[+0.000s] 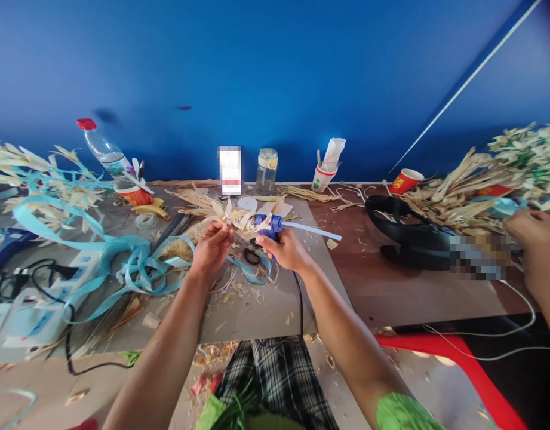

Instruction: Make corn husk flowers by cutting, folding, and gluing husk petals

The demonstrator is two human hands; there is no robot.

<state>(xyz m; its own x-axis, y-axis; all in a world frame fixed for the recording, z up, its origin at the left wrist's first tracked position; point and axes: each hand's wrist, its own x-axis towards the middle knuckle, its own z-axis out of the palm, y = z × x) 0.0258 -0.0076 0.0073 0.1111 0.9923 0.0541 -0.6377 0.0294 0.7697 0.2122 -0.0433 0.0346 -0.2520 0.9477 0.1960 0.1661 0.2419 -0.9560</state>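
My right hand (287, 248) is wrapped round a blue hot glue gun (271, 223). A long pale glue stick (313, 229) juts out of the gun's back to the right, and a black cord (300, 298) hangs below. Thumb and fingertips of my left hand (214, 246) pinch a pale dried-husk flower (227, 214) in front of the gun. Several curled husk pieces (245, 222) lie between my hands and partly hide the gun's nozzle. Black-handled scissors (251, 257) are on the table just below.
Blue ribbon (135, 263) lies tangled over a white power strip (77, 280) at left. Behind my hands stand a lit phone (230, 170), a glass jar (267, 172) and a paper cup (323, 177). At right are a black headband (404, 239) and a co-worker's hand (537, 245).
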